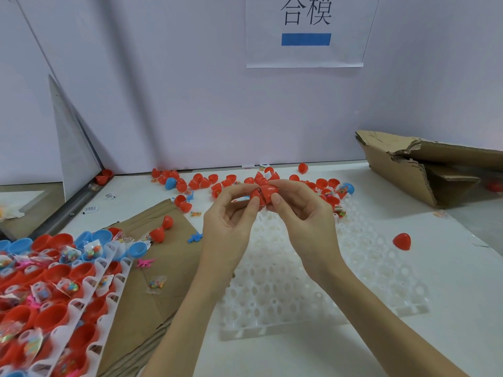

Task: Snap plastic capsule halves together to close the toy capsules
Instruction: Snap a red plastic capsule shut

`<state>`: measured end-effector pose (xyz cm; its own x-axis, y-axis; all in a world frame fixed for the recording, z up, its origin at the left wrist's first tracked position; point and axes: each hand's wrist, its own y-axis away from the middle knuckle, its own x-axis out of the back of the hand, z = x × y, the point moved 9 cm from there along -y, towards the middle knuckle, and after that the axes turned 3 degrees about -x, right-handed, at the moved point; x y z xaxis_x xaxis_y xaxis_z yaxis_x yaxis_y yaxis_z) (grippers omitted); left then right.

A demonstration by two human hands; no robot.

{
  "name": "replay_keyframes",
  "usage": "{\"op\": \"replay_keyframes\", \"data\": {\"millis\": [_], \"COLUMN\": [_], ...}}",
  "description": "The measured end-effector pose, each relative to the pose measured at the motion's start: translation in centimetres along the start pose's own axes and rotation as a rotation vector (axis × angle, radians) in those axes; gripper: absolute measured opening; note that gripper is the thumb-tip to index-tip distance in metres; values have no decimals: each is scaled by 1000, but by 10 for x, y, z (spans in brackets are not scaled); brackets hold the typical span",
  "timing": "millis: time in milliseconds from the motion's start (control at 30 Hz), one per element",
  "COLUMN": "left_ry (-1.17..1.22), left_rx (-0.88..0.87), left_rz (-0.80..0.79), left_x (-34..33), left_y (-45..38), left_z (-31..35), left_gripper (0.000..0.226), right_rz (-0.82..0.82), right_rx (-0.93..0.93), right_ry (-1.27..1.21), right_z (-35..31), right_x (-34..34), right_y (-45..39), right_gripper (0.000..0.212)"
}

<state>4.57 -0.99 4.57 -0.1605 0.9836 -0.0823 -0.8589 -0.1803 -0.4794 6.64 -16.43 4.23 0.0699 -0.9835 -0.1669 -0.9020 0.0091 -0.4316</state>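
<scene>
Both my hands up over white empty tray (313,292): left hand (231,221) pinching one red capsule half (255,198), right hand (302,213) pinching other half (269,192), seam meeting, not snapped yet, I reckon. Filled open halves in left tray (89,273) waiting; loose halves (201,182) along desk (408,349) far edge.

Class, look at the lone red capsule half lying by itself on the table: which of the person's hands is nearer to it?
Right. The right hand is raised left of the lone red capsule half; the left hand is farther left, beyond the right one.
</scene>
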Motion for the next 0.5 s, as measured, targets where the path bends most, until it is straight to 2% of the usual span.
{"op": "replay_keyframes", "data": {"millis": [133, 500], "left_ry": [-87, -20], "left_rx": [-50, -43], "left_rz": [-17, 42], "left_x": [-1, 2], "left_y": [0, 4], "left_z": [3, 4], "left_gripper": [19, 30], "right_rz": [-2, -12], "right_rx": [5, 71], "right_ry": [7, 76], "right_z": [0, -9], "right_x": [0, 0], "right_y": [0, -2], "right_gripper": [22, 24]}}
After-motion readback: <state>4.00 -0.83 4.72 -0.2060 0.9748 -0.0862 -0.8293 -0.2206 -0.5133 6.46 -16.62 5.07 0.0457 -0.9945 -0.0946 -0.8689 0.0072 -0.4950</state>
